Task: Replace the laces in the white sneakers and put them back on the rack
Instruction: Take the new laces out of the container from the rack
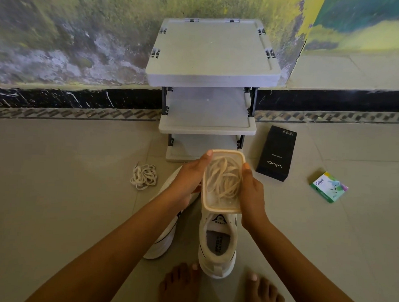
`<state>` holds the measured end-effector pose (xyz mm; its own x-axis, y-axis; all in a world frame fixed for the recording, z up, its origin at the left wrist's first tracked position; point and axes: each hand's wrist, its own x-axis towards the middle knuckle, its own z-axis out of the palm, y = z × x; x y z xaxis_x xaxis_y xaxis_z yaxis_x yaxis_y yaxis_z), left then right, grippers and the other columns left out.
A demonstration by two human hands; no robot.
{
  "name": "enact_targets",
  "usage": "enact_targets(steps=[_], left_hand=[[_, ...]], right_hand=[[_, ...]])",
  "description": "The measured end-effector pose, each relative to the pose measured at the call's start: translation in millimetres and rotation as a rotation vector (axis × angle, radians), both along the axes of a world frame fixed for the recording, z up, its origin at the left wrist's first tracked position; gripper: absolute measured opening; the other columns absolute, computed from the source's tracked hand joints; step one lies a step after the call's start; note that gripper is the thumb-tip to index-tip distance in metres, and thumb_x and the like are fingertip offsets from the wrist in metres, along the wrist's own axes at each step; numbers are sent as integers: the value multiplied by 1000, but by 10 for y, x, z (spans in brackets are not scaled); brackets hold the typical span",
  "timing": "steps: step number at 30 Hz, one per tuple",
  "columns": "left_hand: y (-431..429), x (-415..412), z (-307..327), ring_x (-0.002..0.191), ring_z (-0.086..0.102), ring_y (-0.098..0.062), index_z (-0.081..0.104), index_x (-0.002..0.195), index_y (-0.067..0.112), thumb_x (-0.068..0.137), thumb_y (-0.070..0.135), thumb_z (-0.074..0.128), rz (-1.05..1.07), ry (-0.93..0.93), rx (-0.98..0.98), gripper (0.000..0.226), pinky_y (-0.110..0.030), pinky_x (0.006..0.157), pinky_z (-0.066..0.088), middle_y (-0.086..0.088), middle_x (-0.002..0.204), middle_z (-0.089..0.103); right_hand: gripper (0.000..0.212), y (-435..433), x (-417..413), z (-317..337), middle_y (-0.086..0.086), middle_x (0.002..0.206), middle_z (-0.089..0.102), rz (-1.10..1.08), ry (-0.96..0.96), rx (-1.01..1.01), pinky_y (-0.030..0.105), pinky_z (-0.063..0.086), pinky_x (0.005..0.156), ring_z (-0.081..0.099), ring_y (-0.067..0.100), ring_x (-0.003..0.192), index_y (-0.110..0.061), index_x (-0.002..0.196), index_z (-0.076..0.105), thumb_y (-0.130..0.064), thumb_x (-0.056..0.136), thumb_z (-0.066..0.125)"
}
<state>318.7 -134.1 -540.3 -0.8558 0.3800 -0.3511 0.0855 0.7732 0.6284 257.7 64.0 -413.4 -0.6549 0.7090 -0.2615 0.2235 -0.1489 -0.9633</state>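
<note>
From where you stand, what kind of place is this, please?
Probably a home entryway or veranda, though I cannot be sure: a small grey shoe rack stands against a stained painted wall, the floor is tiled, and a white sneaker lies on it.

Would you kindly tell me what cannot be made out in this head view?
Right sneaker toe and eyelets: head view, hidden by the container that the left hand and right hand hold.
Left sneaker front: head view, covered by the left hand and forearm.
Laces in the container: head view, tangled behind the cloudy lid, number unclear.
Green box small print: head view, too small.
</note>
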Motion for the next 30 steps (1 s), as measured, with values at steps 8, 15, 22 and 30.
enact_targets(steps=[8, 15, 22, 30], left_hand=[[866, -1464, 1855, 75, 70, -12, 63, 105, 15, 86, 14, 65, 31, -411, 614, 19, -19, 62, 55, -5, 94, 70], [961, -1827, 1978, 72, 64, -15, 61, 106, -10, 88, 1, 59, 278, -294, 726, 21, -15, 59, 55, -13, 92, 65], [1408, -2489, 2096, 74, 62, -17, 56, 112, -9, 90, 0, 57, 313, -287, 708, 24, -19, 61, 57, -20, 115, 60], [2035, -2968, 2008, 68, 59, -14, 43, 130, -4, 94, 1, 50, 351, -290, 687, 37, -14, 53, 53, -17, 132, 49]], right_hand=[[42, 307, -352, 222, -4, 82, 63, 5, 28, -105, 25, 47, 60, 61, 11, 77, -26, 82, 57, -50, 98, 28], [42, 584, -581, 398, 9, 111, 64, 139, 5, 64, 27, 42, 82, 56, 11, 91, -14, 105, 64, -40, 101, 30], [69, 929, -718, 127, 6, 158, 4, 599, -433, 1095, 35, 6, 117, 3, 20, 146, -13, 150, 4, -47, 98, 33], [77, 1046, -753, -143, 2, 149, -28, 704, -523, 1306, 32, -12, 111, -26, 15, 136, -20, 135, -29, -57, 95, 26]])
